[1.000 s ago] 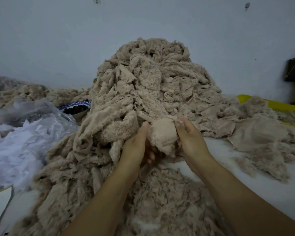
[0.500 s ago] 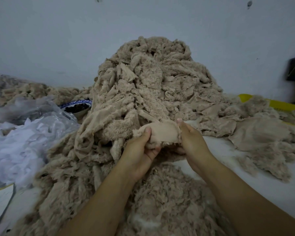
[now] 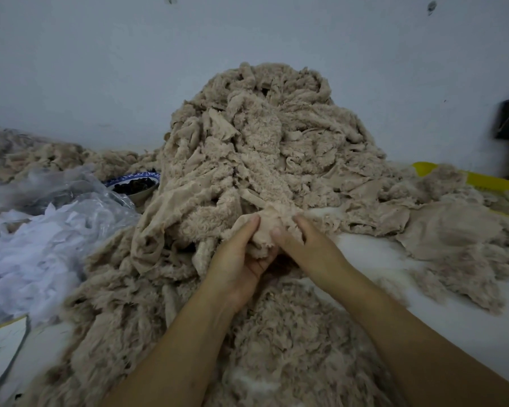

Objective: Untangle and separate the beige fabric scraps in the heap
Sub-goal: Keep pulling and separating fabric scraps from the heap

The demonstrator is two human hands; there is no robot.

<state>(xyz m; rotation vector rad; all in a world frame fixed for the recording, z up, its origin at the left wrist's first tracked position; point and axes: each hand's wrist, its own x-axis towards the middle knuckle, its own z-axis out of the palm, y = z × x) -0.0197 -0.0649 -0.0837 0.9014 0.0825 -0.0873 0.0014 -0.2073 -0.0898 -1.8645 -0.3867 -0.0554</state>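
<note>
Centre frame, left hand [image 3: 241, 254] and right hand [image 3: 303, 240] each pinch one small beige fleece scrap [image 3: 266, 227] against the tall beige fabric heap [image 3: 259, 148]; soft, light, snag-prone, best taken at its free edges.

On my feed the left forearm [image 3: 171, 348] and right forearm [image 3: 409, 333] show bare to the frame edge, and the left hand [image 3: 238, 259] and right hand [image 3: 309, 245] are bare too, nails short.

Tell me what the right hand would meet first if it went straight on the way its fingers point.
Apart from the scrap it pinches, the right hand would most likely push into the foot of the heap just behind it; depth is hard to judge from one view.
</note>
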